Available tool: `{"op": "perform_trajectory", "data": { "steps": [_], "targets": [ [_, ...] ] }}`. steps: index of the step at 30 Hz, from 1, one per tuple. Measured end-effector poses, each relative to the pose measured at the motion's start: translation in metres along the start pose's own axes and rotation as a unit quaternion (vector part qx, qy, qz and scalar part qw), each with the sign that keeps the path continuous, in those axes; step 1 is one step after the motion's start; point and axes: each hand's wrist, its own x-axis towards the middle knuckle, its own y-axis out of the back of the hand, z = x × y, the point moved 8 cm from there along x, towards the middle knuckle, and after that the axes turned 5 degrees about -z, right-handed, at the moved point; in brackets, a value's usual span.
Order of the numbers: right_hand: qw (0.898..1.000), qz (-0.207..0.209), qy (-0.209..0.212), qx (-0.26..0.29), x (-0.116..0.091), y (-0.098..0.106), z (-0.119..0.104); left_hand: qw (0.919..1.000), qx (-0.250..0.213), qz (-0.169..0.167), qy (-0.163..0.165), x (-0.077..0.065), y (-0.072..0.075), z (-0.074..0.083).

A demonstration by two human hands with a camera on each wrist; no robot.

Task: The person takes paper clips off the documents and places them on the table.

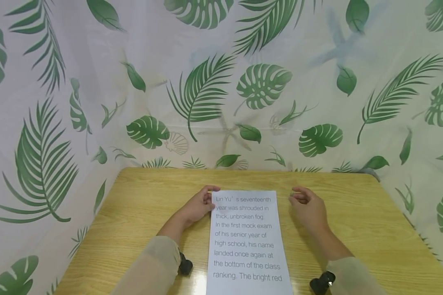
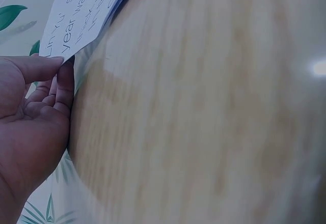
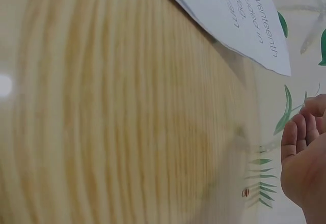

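A white sheet of paper (image 1: pixel 245 241) with large printed English text stretches from mid-table toward me, its near end cut off by the head view. My left hand (image 1: pixel 198 205) pinches its far left corner between thumb and fingers; the left wrist view shows that corner of the paper (image 2: pixel 76 18) in the pinch. Just off the far right corner is my right hand (image 1: pixel 310 207), fingers curled and thumb near the index fingertip. A small greenish thing (image 1: pixel 291 193) shows at those fingertips; I cannot tell what it is. In the right wrist view this hand (image 3: pixel 305 142) is apart from the paper.
A wooden table (image 1: pixel 140 192) with rounded far corners lies under the paper. Behind and beside it hangs a white cloth (image 1: pixel 214 159) printed with green leaves. Dark wrist cameras sit at the left sleeve (image 1: pixel 151 266) and right sleeve (image 1: pixel 354 278).
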Motion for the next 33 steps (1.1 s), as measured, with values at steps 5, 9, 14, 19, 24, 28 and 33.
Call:
{"op": "perform_trajectory", "data": {
  "steps": [5, 9, 14, 19, 24, 28, 33],
  "targets": [
    [1.000, -0.008, 0.013, -0.002, -0.004, 0.009, 0.001, 1.0000, 0.000, -0.001, -0.003, 0.000, 0.000, -0.001],
    [0.999, -0.015, 0.037, -0.001, -0.008, 0.017, 0.002, 1.0000, 0.000, -0.001, -0.003, 0.001, 0.000, -0.001],
    [0.999, -0.017, 0.047, -0.004, -0.011, 0.025, 0.005, 1.0000, -0.002, -0.004, -0.007, 0.000, -0.001, 0.000],
    [0.999, -0.018, 0.040, -0.017, -0.014, 0.031, 0.007, 0.9999, -0.009, -0.008, -0.012, 0.000, -0.001, 0.001],
    [0.998, -0.022, 0.050, -0.034, -0.015, 0.037, 0.007, 0.9998, -0.011, -0.007, -0.012, -0.001, -0.001, 0.000],
    [0.997, -0.025, 0.059, -0.049, -0.015, 0.043, 0.011, 0.9998, -0.014, -0.008, -0.011, -0.001, -0.001, -0.001],
    [0.995, -0.025, 0.066, -0.074, -0.015, 0.052, 0.015, 0.9999, -0.014, -0.006, -0.007, 0.000, 0.000, -0.001]
  ]
}}
